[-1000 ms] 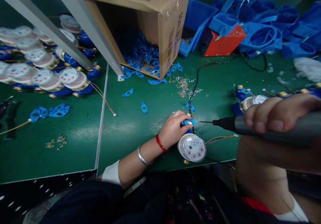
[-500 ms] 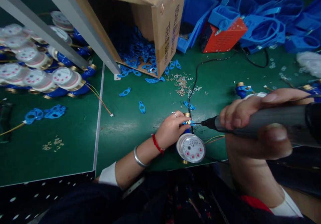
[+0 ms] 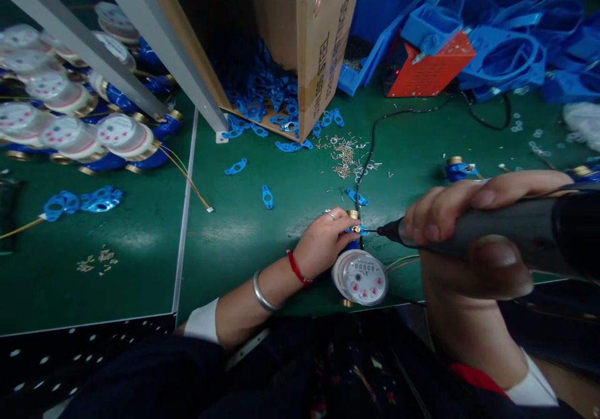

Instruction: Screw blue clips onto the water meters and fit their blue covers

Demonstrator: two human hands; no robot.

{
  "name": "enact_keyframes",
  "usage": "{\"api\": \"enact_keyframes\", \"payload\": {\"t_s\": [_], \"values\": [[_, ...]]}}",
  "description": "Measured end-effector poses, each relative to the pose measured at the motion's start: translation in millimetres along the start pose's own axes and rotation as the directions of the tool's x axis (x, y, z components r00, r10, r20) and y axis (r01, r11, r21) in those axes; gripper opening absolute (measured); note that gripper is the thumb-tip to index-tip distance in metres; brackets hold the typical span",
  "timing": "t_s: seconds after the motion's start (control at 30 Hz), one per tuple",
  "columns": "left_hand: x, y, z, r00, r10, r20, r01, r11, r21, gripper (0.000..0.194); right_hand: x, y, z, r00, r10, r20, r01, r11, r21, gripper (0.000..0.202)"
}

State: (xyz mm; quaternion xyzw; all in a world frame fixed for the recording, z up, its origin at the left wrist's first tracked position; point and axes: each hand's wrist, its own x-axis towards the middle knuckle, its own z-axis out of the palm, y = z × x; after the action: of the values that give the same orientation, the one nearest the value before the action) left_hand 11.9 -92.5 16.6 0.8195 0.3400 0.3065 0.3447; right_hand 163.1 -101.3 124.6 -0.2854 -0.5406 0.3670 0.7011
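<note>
In the head view a water meter (image 3: 360, 278) with a round white dial lies at the table's front edge. My left hand (image 3: 321, 241) pinches a small blue plastic bracket (image 3: 364, 230) at the meter's upper pipe end, fingers closed. From the right, my right hand (image 3: 438, 212) grips a dark electric screwdriver (image 3: 525, 228) held roughly level. Its thin bit reaches the bracket beside my left fingertips. Whether a screw sits at the bit's tip is too small to tell. Coloured wires (image 3: 403, 261) come out from the meter's right side.
A cardboard box (image 3: 323, 62) of blue brackets stands behind, with loose screws (image 3: 344, 156) before it. Several meters (image 3: 119, 137) fill the left side beyond a metal post (image 3: 182, 50). An orange-red box (image 3: 431, 65) and blue plastic housings (image 3: 501, 56) lie back right. A black cable (image 3: 372, 134) crosses the table.
The view has shifted slightly, so the box and loose parts appear a little further right. Both hands keep their hold, and the bit stays at the bracket.
</note>
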Motion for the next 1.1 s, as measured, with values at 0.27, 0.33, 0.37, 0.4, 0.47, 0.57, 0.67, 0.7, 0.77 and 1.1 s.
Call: {"api": "enact_keyframes", "payload": {"t_s": [0.27,0.33,0.37,0.4,0.47,0.57,0.67,0.7,0.77,1.1], "values": [[-4.1,2.4,3.3,0.998,-0.055,-0.039,0.053,0.998,-0.044,0.021,1.9,-0.7,5.6,0.998,-0.057,-0.007,0.057,0.998,0.029,0.024],[-4.8,2.3,4.2,0.997,-0.063,-0.051,0.060,0.996,-0.060,0.020,3.1,2.4,5.3,0.998,-0.061,0.035,0.060,0.997,0.045,0.029],[-4.9,2.1,4.4,0.997,-0.063,-0.052,0.060,0.996,-0.066,0.020,3.7,3.7,4.8,0.996,-0.053,0.075,0.049,0.998,0.047,0.033],[-5.1,1.7,4.5,0.997,-0.060,-0.051,0.057,0.996,-0.071,0.020,4.3,4.5,4.1,0.991,-0.046,0.124,0.041,0.998,0.046,0.038],[-5.4,0.8,4.4,0.997,-0.058,-0.048,0.054,0.996,-0.076,0.020,5.8,3.3,2.8,0.978,0.006,0.209,-0.009,1.000,0.013,0.044],[-6.3,-0.5,4.4,0.997,-0.068,-0.044,0.064,0.995,-0.082,0.020,12.0,-5.3,2.4,0.958,0.047,0.283,-0.042,0.999,-0.024,0.039],[-7.5,-1.4,5.1,0.996,-0.072,-0.060,0.067,0.993,-0.095,0.020,27.1,-11.7,6.7,0.993,0.015,0.120,-0.012,1.000,-0.019,0.032],[-7.8,-1.6,5.5,0.995,-0.072,-0.067,0.065,0.993,-0.098,0.020,33.5,-10.0,9.6,0.999,-0.022,0.024,0.022,1.000,-0.021,0.030],[-8.1,-1.8,5.9,0.994,-0.076,-0.079,0.068,0.993,-0.102,0.021,45.2,2.5,16.9,0.987,-0.124,-0.105,0.122,0.992,-0.026,0.027],[-6.6,0.1,-2.5,0.994,-0.096,-0.060,0.089,0.991,-0.099,0.024,43.8,101.1,36.3,1.000,-0.008,0.028,0.011,0.994,-0.110,0.028]]}}
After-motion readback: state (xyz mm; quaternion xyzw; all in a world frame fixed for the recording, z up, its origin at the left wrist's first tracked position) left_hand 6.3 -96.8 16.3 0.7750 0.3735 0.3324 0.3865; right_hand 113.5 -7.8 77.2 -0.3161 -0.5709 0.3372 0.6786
